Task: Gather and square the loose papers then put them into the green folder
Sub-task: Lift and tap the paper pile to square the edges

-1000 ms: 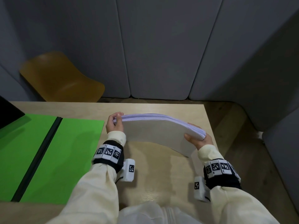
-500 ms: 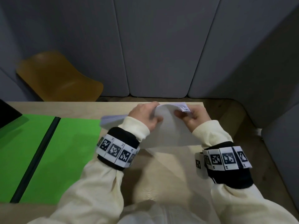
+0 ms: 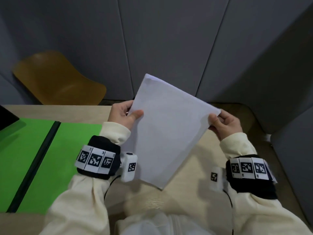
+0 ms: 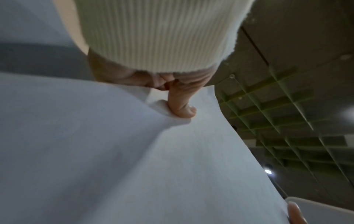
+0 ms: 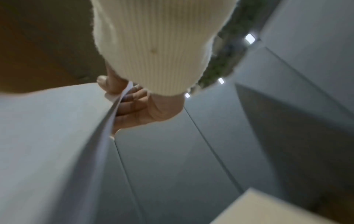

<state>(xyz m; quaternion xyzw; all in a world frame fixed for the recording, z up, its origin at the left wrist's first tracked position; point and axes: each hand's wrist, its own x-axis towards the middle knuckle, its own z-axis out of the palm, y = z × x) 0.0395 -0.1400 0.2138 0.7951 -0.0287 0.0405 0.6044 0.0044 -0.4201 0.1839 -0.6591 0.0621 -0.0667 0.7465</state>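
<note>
A stack of white papers (image 3: 167,131) stands tilted on one corner above the wooden table (image 3: 199,168), its face toward me. My left hand (image 3: 124,115) pinches the stack's left edge, thumb on the front. My right hand (image 3: 223,123) pinches the right corner, thumb in front and fingers behind. In the left wrist view the thumb presses into the paper stack (image 4: 134,151). The right wrist view shows the stack (image 5: 57,144) edge-on between thumb and fingers. The green folder (image 3: 50,160) lies open and flat on the table at the left, a dark spine down its middle.
A yellow-brown chair (image 3: 57,78) stands beyond the table's far left edge. Grey padded wall panels (image 3: 169,39) close in behind and at the right. A black object's corner (image 3: 6,118) overlaps the folder's far left. The floor shows right of the table.
The stack, held flat and sagging a second ago, has been swung up on end with its face toward me. Both hands shifted to grip its upper side edges.
</note>
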